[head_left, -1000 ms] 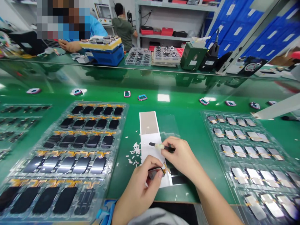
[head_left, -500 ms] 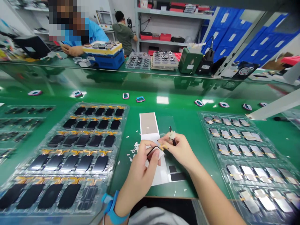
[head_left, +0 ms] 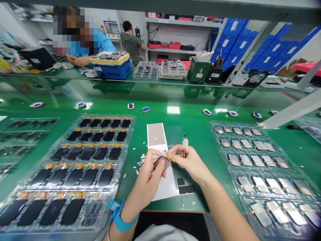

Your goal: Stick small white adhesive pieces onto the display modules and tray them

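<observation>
Screen panel [head_left: 160, 163], apparently a phone display with orange flex cable [head_left: 169, 158], gripped in left hand [head_left: 146, 177] above white sheet [head_left: 163, 187] on green tabletop [head_left: 193, 204]; right hand [head_left: 188, 162] pinches upright dark tweezers [head_left: 184, 152].

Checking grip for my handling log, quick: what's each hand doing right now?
Left hand: closed, holding a dark display panel.
Right hand: closed, pinching a slim dark tool.

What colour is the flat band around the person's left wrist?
The flat wrist band is bright blue, shown best in the head view.
</observation>
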Demonstrator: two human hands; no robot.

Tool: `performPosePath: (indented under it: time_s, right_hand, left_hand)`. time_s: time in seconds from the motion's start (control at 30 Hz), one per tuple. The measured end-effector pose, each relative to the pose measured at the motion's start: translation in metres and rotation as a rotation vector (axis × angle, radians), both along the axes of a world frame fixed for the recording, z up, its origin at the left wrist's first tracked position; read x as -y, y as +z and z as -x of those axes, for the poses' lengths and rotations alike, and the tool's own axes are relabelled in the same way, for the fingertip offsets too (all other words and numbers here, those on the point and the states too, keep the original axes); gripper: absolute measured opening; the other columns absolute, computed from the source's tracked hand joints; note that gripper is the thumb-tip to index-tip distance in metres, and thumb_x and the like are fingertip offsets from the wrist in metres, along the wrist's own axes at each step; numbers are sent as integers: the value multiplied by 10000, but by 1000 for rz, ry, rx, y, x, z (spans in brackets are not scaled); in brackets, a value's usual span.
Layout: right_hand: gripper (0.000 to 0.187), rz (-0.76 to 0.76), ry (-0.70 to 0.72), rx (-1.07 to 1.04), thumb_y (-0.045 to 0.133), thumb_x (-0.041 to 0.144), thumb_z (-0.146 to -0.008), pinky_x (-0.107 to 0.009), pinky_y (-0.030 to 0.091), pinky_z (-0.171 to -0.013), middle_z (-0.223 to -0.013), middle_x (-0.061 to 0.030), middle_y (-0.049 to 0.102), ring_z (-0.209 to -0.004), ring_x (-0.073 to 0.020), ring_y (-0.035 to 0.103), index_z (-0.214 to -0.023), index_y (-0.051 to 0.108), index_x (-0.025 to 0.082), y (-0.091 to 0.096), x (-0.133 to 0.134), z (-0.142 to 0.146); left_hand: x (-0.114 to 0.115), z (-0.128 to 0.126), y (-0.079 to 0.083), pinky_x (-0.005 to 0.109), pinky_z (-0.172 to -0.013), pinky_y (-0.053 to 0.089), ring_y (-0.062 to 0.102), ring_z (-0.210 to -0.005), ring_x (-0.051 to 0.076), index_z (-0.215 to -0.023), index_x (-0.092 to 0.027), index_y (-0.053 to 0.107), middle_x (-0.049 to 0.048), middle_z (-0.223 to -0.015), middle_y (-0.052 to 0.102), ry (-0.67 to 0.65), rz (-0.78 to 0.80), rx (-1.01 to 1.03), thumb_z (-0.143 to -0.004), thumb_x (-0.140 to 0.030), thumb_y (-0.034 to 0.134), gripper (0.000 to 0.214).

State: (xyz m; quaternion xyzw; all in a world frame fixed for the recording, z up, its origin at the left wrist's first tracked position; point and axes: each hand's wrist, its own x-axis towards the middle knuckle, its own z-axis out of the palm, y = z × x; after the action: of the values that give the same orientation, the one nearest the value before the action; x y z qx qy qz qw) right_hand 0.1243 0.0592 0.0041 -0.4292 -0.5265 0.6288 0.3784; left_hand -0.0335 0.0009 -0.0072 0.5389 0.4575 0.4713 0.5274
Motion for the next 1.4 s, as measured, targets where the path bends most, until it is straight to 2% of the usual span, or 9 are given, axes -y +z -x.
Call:
performPosePath:
  time_s: [0.1, 0.23, 0.37, 0.63, 0.87, 1.0, 1.07, 1.4]
  right_hand:
    - [349, 71, 78, -61, 804, 488, -683, -228, 279, -462, -493, 70, 466, -430, -52, 301, -691, 690, 158, 2, 4, -3]
    - [394, 99, 124, -103, 815, 536, -680, -237, 287, -473, -434, 98, 345, -433, -60, 289, -672, 699, 160, 6, 8, -5]
    - [364, 87, 126, -109, 816, 506, -691, -240, 285, -488, -451, 98, 348, -453, -63, 289, -691, 707, 158, 7, 9, -7]
    - [329, 52, 114, -49, 808, 465, -705, -237, 277, -491, -507, 56, 475, -489, -69, 330, -682, 702, 154, 0, 10, -9]
    - [365, 38, 112, -9, 790, 519, -734, -244, 259, -475, -464, 78, 396, -462, -76, 299, -730, 711, 163, -3, 12, -7]
    - [384, 8, 91, 44, 782, 528, -738, -246, 151, -459, -446, 116, 281, -451, -60, 180, -709, 677, 159, -3, 14, -4]
    - [390, -20, 51, 65, 775, 526, -739, -249, 128, -462, -454, 127, 238, -453, -58, 162, -688, 653, 159, -3, 16, -3]
    - [290, -72, 2, 70, 738, 425, -772, -251, 147, -465, -481, 132, 215, -461, -63, 176, -689, 636, 167, -2, 19, -1]
  left_hand:
    - [0, 0, 1, 215, -503, 312, 373, -508, 95, -1006, -235, 393, -86, -618, 493, -39, 15, 6, -1037, -344, 402, 114]
    - [0, 0, 1, 217, -526, 323, 388, -528, 95, -1002, -235, 399, -84, -623, 496, -47, 3, -2, -1033, -323, 420, 96]
    - [0, 1, 0, 223, -549, 328, 399, -551, 98, -989, -233, 417, -83, -626, 475, -44, -13, -15, -1035, -315, 423, 94]
    - [2, 1, 0, 237, -580, 334, 417, -599, 113, -1005, -235, 419, -78, -659, 438, -48, -20, -45, -1033, -325, 434, 96]
    - [3, 2, 0, 253, -587, 313, 388, -604, 123, -1013, -246, 386, -80, -665, 425, -73, 8, -68, -1046, -330, 392, 90]
    - [6, 2, 2, 263, -603, 313, 396, -642, 133, -1037, -248, 380, -69, -693, 425, -92, 39, -26, -1051, -347, 365, 100]
    - [6, 1, 2, 266, -613, 319, 398, -647, 134, -1040, -249, 377, -68, -695, 426, -89, 48, -21, -1050, -362, 370, 114]
    - [5, 1, -2, 255, -610, 328, 411, -631, 126, -1039, -251, 371, -74, -681, 442, -76, 55, -8, -1059, -343, 350, 97]
